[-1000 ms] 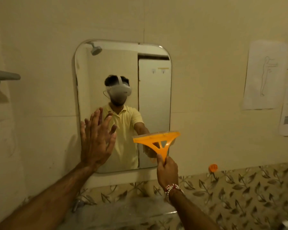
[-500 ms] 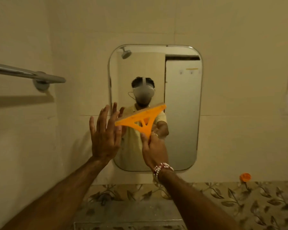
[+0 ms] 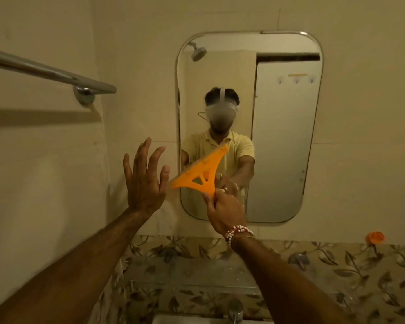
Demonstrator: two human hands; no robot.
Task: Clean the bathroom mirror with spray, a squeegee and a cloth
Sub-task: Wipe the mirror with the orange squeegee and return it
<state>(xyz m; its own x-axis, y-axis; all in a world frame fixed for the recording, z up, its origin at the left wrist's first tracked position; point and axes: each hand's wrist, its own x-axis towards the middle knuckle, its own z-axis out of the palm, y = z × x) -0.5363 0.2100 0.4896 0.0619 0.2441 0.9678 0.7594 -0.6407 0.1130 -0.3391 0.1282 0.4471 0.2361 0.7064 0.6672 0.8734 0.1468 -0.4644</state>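
A towel rail runs along the wall at far left, clear of the work. The left hand is raised with fingers spread and palm toward the tiled wall, just beside the mirror's left edge; it holds nothing, and contact with the wall cannot be confirmed. The orange squeegee is next, tilted with its blade edge rising to the right across the lower-left part of the mirror; whether the blade touches the glass cannot be told. The right hand is closed around the squeegee handle from below. No spray bottle or cloth is visible. An orange cap sits on the patterned ledge at far right. Risks: the tilted blade is likely to bear on one end only, leaving streaks; a stroke toward the left can run off the glass onto the wall or strike the left fingertips; a loose grip on the handle lets the blade chatter.
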